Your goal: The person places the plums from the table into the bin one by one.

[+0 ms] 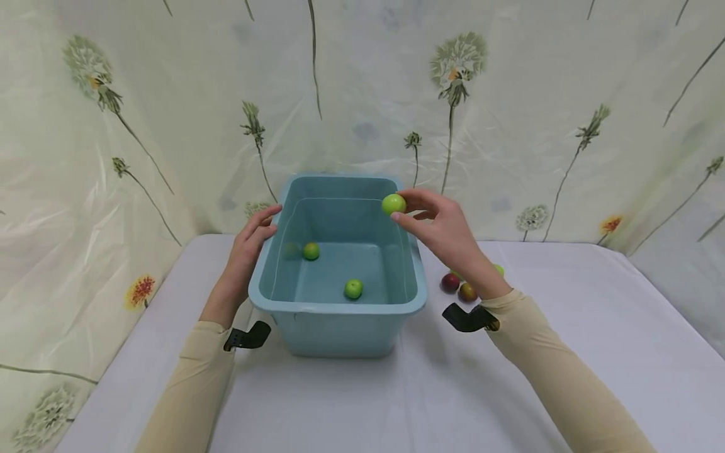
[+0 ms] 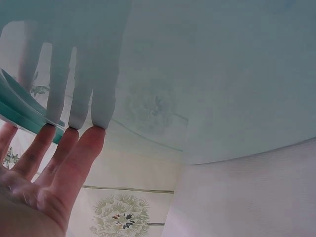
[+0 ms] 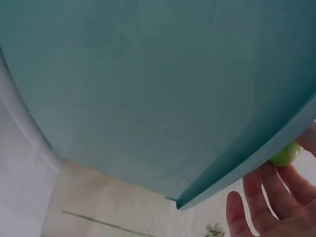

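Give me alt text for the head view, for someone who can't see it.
A person's right grip pinches a green fruit near the right edge of a blue tub holding two more green fruits. The left grip touches the tub's left side; reddish and green fruits lie to its right.

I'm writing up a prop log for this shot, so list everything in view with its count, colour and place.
Tub: 1, light blue, on the tablecloth
Green fruits in the tub: 2, green, on its floor
Held fruit: 1, green, in the right hand
Red fruits: 2, dark red and brownish red, right of the tub
Partly hidden fruits: apparently 2, green, behind the right forearm
Tablecloth: 1, whitish, under the tub
Floral backdrop: pale with flower prints, behind the table; sheet count unclear
Wrist devices: 2, black, one per wrist
Sleeves: 2, beige, on both arms
Hands: 2, bare; left hand touching the tub's left side, right pinching the held fruit
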`<state>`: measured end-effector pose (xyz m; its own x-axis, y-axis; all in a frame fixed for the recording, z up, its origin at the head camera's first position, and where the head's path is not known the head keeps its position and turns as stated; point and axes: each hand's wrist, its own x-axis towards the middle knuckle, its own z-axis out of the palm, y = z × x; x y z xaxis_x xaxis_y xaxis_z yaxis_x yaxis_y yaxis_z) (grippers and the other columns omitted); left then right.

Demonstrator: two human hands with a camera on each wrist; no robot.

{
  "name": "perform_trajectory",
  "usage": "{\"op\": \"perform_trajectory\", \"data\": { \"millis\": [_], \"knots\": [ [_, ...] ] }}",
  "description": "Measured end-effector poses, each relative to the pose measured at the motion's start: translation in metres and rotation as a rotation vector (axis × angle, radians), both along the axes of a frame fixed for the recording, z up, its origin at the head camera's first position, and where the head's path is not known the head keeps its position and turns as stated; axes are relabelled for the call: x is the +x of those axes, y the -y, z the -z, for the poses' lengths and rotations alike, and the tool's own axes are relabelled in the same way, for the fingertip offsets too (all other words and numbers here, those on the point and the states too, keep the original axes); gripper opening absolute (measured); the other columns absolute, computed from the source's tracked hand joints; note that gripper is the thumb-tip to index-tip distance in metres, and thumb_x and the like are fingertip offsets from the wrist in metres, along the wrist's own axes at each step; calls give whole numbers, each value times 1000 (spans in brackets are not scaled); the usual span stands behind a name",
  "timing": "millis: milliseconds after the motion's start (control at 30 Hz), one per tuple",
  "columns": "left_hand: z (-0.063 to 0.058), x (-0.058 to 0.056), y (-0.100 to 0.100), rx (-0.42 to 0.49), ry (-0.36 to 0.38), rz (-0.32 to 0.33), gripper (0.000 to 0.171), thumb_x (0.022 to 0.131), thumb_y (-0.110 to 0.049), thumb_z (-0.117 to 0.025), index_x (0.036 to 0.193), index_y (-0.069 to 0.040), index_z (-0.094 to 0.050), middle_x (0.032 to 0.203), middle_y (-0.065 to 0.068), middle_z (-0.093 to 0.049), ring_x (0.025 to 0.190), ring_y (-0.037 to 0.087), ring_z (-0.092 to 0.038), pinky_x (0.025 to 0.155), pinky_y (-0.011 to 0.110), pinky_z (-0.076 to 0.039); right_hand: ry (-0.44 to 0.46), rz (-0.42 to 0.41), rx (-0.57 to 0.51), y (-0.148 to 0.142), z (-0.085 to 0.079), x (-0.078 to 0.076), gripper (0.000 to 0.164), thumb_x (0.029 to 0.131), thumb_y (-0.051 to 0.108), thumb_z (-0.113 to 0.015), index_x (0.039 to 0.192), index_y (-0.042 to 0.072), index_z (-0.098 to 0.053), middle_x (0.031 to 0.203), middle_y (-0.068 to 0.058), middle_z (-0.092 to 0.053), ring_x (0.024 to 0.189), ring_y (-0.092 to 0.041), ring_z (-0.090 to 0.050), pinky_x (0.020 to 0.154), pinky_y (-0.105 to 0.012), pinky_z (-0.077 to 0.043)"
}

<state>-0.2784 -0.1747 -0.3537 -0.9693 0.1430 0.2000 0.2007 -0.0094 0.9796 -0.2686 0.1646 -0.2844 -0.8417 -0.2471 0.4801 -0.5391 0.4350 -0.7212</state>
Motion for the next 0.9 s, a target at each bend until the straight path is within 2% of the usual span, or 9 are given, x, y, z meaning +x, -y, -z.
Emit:
{"op": "perform_trajectory", "data": {
  "millis": [200,433,667,900],
  "knots": [
    [1,-1,-1,-1,-12,11,48,102,-34,-45,149,-23,-42,145,6,-38,127,29,-43,99,47,-38,-40,-72,88,9,2,-12,40,90,33,-73,125,15,-65,114,3,-66,105,-15,-59,90,-43,-46],
    [2,-1,0,-2,-11,4,48,102,-34,-45,148,-23,-42,146,5,-38,127,29,-43,100,50,-38,-53,-144,233,20,0,-21,38,91,38,-70,123,19,-66,111,9,-66,102,-8,-59,90,-39,-46],
    [2,-1,0,-12,-23,-6,47,102,-34,-45,148,-25,-43,148,4,-38,128,30,-44,100,51,-38,-26,-178,340,31,-2,-26,36,90,42,-70,121,24,-66,108,12,-66,101,-5,-58,93,-39,-42],
    [1,-1,0,-11,-27,0,47,102,-33,-44,148,-24,-43,147,5,-38,128,29,-43,99,50,-38,52,-209,473,44,-3,-27,38,90,41,-71,122,21,-66,109,8,-65,104,-12,-58,89,-39,-45]
  ]
}}
